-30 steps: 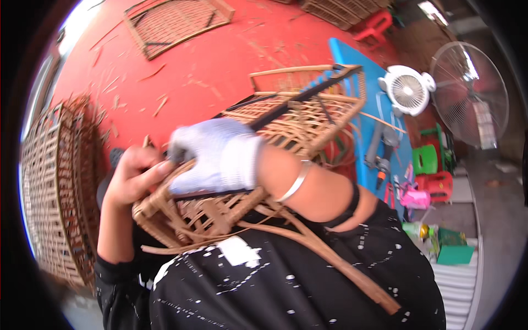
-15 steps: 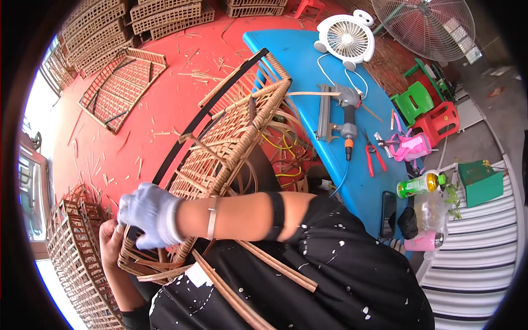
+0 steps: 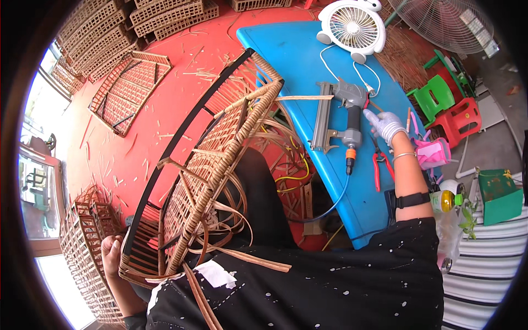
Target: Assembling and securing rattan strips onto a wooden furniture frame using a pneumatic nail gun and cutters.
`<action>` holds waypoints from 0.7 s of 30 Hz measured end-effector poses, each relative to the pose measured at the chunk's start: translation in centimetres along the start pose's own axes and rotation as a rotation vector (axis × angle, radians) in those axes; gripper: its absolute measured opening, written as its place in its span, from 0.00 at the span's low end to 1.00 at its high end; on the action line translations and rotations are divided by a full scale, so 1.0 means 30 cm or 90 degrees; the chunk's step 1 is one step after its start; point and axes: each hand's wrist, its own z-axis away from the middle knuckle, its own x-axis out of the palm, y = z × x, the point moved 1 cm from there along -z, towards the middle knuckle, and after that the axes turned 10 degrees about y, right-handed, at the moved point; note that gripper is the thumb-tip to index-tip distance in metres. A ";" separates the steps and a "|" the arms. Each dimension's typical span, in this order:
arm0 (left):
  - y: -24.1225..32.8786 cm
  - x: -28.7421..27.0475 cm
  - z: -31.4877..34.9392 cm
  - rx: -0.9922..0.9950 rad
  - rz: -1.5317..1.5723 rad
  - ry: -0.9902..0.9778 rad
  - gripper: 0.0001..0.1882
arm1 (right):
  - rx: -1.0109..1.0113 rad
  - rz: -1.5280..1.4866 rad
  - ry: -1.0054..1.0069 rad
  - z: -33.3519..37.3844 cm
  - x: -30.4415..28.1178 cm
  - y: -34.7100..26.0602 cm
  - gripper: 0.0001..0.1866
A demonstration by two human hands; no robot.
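A long wicker basket frame (image 3: 181,223), with a black strip (image 3: 190,132) along its far side, leans across my lap. Its lower left end is gripped by my bare left hand (image 3: 111,253), fingers curled closed and partly hidden. Loose rattan strands hang from its near side. Over the blue table (image 3: 275,41), my gloved right hand (image 3: 384,125) reaches out, fingers extended and holding nothing. Its fingertips are close beside the dark handle of a grey air nail gun (image 3: 346,99); I cannot tell whether they touch. Red-handled pliers (image 3: 379,160) lie just below that hand.
A white fan (image 3: 353,25) stands at the table's far end; a blue hose (image 3: 335,202) runs off the near edge from the gun. Beyond are green (image 3: 434,98) and red stools (image 3: 461,117). Woven panels (image 3: 129,91) and cane scraps lie on the red floor; stacked baskets (image 3: 88,253) stand left.
My right hand has left the basket's lower left end and swung right, over the table to the nail gun. My left hand stays at the basket's end. The view has shifted slightly.
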 end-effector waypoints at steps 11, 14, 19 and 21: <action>0.014 0.081 0.025 -0.003 0.032 -0.038 0.18 | 0.243 -0.530 -0.278 -0.084 0.210 -0.014 0.38; 0.005 0.066 0.031 0.004 -0.002 -0.027 0.20 | 0.219 -0.587 -0.265 -0.053 0.168 -0.057 0.31; 0.016 0.093 0.031 -0.013 -0.006 -0.012 0.19 | 0.199 -0.631 -0.246 -0.015 0.131 -0.113 0.25; 0.023 0.085 0.034 -0.016 0.012 -0.045 0.18 | 0.191 -0.673 -0.252 -0.001 0.149 -0.153 0.22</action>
